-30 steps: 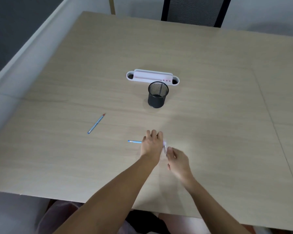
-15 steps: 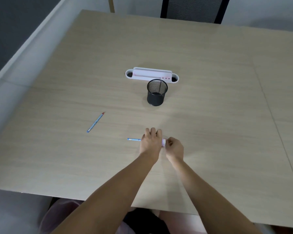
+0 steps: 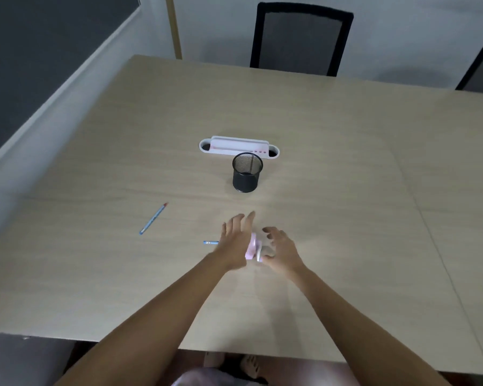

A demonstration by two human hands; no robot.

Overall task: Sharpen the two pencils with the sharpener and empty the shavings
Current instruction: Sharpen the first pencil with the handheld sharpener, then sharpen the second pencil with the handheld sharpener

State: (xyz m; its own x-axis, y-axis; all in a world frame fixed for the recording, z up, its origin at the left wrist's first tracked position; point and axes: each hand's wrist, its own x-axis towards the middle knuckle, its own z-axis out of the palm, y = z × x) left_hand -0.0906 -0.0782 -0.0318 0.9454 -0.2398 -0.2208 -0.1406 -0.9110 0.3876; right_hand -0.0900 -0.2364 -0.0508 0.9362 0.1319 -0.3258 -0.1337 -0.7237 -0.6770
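My left hand (image 3: 236, 240) hovers over the table's near middle with its fingers stretched out and apart. The blue end of one pencil (image 3: 211, 242) sticks out to the left from under its palm; the rest of that pencil is hidden. A pink and white sharpener (image 3: 253, 247) stands tilted between my two hands. My right hand (image 3: 280, 249) curls around it from the right, thumb low and fingers high. The second blue pencil (image 3: 153, 218), with a red tip, lies alone on the table (image 3: 346, 218) to the left.
A black mesh cup (image 3: 247, 172) stands beyond my hands, and a white desk organiser (image 3: 239, 146) lies right behind it. Two dark chairs (image 3: 300, 40) stand at the table's far edge. A wall with a dark board runs along the left.
My left hand's fingers have gone from closed over the pencil to spread out. My right hand's fingers have opened wider around the sharpener. The camera has tilted up, showing the chairs.
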